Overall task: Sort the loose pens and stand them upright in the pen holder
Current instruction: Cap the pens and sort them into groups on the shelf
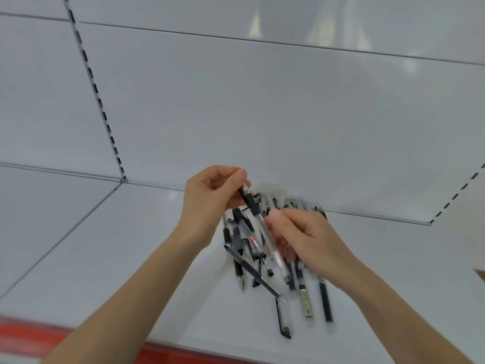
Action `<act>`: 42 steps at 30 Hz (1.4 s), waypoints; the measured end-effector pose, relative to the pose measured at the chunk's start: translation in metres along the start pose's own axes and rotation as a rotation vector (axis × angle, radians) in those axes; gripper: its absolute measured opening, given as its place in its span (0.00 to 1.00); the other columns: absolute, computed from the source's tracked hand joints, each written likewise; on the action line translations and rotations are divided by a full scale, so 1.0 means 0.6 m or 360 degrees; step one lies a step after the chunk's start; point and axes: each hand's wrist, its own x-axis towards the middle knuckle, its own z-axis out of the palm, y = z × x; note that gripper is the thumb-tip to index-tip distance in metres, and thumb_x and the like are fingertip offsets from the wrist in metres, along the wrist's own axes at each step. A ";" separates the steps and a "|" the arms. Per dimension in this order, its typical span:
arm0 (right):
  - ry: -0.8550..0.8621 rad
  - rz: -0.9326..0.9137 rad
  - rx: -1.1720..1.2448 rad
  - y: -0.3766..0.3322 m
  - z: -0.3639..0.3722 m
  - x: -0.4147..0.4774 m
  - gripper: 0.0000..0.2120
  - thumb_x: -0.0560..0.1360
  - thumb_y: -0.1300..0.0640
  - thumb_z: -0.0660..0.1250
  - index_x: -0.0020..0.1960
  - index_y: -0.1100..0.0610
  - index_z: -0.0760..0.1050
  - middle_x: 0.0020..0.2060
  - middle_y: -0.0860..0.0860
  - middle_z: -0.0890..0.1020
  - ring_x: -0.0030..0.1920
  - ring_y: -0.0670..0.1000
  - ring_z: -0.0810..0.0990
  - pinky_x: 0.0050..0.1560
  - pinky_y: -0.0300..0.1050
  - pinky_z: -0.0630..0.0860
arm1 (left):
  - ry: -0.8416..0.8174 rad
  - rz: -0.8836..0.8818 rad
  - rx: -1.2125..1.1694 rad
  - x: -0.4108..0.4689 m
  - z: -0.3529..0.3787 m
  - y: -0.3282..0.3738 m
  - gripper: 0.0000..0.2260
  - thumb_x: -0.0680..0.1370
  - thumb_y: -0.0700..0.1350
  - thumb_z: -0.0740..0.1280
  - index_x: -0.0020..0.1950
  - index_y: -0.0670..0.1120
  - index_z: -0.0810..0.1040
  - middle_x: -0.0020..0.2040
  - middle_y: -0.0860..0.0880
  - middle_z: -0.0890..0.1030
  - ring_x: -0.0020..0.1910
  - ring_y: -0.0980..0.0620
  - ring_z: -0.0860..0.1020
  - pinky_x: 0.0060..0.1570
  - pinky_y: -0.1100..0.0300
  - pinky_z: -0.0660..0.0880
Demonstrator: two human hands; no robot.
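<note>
Shelf edge: a red strip (39, 334) ran along the front of the white shelf (131, 258); no lettering could be made out on it.
Left grip (210, 195): fingers curled, pinching the upper end of a clear pen (258, 219) near its black sleeve.
Clear pen: lifted and slanted above the heap, spanning from one grip to the other.
Loose pens (237, 232): heaped and crossed on the shelf under both grips, and none was standing upright.
Red label (252, 239): a small red mark on one barrel, too blurred to read.
Right grip (307, 237): fingers curled around the lower barrel of the same clear pen, although motion blur softened the contact.
Pale pen (305, 302): it carried dark printing along its barrel, but the marks were too small to read.
Pen holder: not in view, so its place could not be told.
Risk, slip: a smooth barrel pinched only at its ends would likely drop into the heap if either grip loosened.
Risk, scatter: the right grip's wrist hung just over crossed pens, and a brush against them could roll some towards the front edge.
</note>
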 end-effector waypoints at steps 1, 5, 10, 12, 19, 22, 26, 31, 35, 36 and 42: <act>-0.0014 0.0005 -0.0113 0.006 0.004 0.003 0.15 0.78 0.51 0.59 0.42 0.59 0.78 0.31 0.49 0.81 0.27 0.42 0.76 0.29 0.32 0.70 | 0.0026 -0.0024 0.0073 0.005 -0.013 -0.002 0.03 0.74 0.38 0.68 0.41 0.42 0.79 0.31 0.50 0.81 0.30 0.54 0.79 0.36 0.62 0.80; -0.0123 0.0001 -0.0640 0.030 0.030 0.009 0.09 0.75 0.48 0.64 0.43 0.52 0.77 0.36 0.46 0.80 0.36 0.43 0.77 0.42 0.37 0.76 | 0.0188 0.0151 0.0812 0.026 -0.077 -0.013 0.06 0.74 0.41 0.68 0.37 0.49 0.80 0.30 0.55 0.79 0.29 0.55 0.77 0.36 0.63 0.75; -0.0304 -0.0039 -0.1091 0.028 0.063 0.012 0.14 0.74 0.45 0.64 0.52 0.53 0.75 0.45 0.47 0.80 0.47 0.48 0.78 0.47 0.43 0.75 | 0.0175 0.0125 0.1535 0.039 -0.140 -0.037 0.05 0.75 0.43 0.66 0.42 0.47 0.81 0.36 0.52 0.79 0.37 0.52 0.76 0.37 0.66 0.67; -0.0344 -0.0040 -0.1119 0.030 0.068 0.012 0.13 0.74 0.47 0.64 0.54 0.54 0.75 0.48 0.48 0.81 0.49 0.48 0.78 0.50 0.45 0.75 | 0.0151 0.0077 0.1684 0.044 -0.154 -0.051 0.05 0.75 0.42 0.66 0.43 0.45 0.81 0.39 0.49 0.81 0.41 0.50 0.77 0.42 0.64 0.68; -0.0147 0.0065 -0.0768 0.043 0.045 0.013 0.05 0.75 0.52 0.64 0.47 0.52 0.76 0.38 0.46 0.81 0.41 0.47 0.79 0.48 0.46 0.77 | -0.0022 0.0114 0.2021 0.036 -0.146 -0.063 0.10 0.76 0.47 0.65 0.54 0.45 0.79 0.49 0.45 0.77 0.51 0.46 0.75 0.48 0.61 0.66; -0.0041 0.0106 -0.0680 0.046 0.027 0.010 0.05 0.76 0.53 0.63 0.41 0.48 0.71 0.35 0.45 0.78 0.37 0.46 0.77 0.42 0.42 0.77 | -0.0368 0.0118 0.1965 0.000 -0.113 -0.039 0.06 0.73 0.51 0.68 0.43 0.49 0.78 0.41 0.51 0.76 0.46 0.50 0.76 0.45 0.60 0.69; -0.0019 0.0164 -0.0563 0.048 0.012 0.001 0.04 0.77 0.53 0.60 0.43 0.49 0.71 0.37 0.48 0.81 0.35 0.47 0.77 0.38 0.38 0.73 | -0.0813 0.0004 0.2274 -0.046 -0.077 -0.037 0.17 0.70 0.62 0.67 0.50 0.51 0.75 0.42 0.56 0.74 0.44 0.55 0.73 0.44 0.60 0.71; -0.0040 0.0085 -0.0428 0.044 0.005 -0.009 0.05 0.76 0.55 0.60 0.42 0.49 0.72 0.35 0.49 0.83 0.39 0.56 0.79 0.39 0.46 0.74 | -0.0792 0.0086 0.2231 -0.050 -0.082 -0.050 0.07 0.75 0.50 0.64 0.51 0.49 0.76 0.45 0.54 0.75 0.47 0.53 0.73 0.43 0.62 0.67; -0.0025 -0.0051 -0.0371 0.031 -0.001 -0.018 0.05 0.75 0.53 0.62 0.42 0.46 0.74 0.36 0.48 0.80 0.35 0.52 0.77 0.36 0.42 0.73 | -0.0717 0.0145 0.1606 -0.050 -0.094 -0.038 0.04 0.76 0.48 0.65 0.41 0.54 0.76 0.40 0.56 0.79 0.42 0.59 0.76 0.42 0.70 0.71; -0.0026 -0.0100 -0.0359 0.026 -0.003 -0.022 0.05 0.75 0.54 0.63 0.42 0.46 0.75 0.35 0.50 0.79 0.31 0.51 0.74 0.33 0.39 0.70 | -0.0696 0.0144 0.1454 -0.050 -0.094 -0.031 0.05 0.75 0.47 0.66 0.39 0.56 0.75 0.37 0.59 0.79 0.40 0.60 0.76 0.42 0.72 0.71; -0.0093 -0.0209 -0.0318 0.006 -0.008 -0.038 0.07 0.75 0.56 0.63 0.43 0.46 0.77 0.30 0.54 0.75 0.27 0.44 0.67 0.28 0.33 0.65 | -0.0605 0.0109 0.1080 -0.054 -0.088 -0.014 0.02 0.73 0.46 0.69 0.43 0.53 0.79 0.39 0.54 0.83 0.43 0.55 0.81 0.51 0.57 0.77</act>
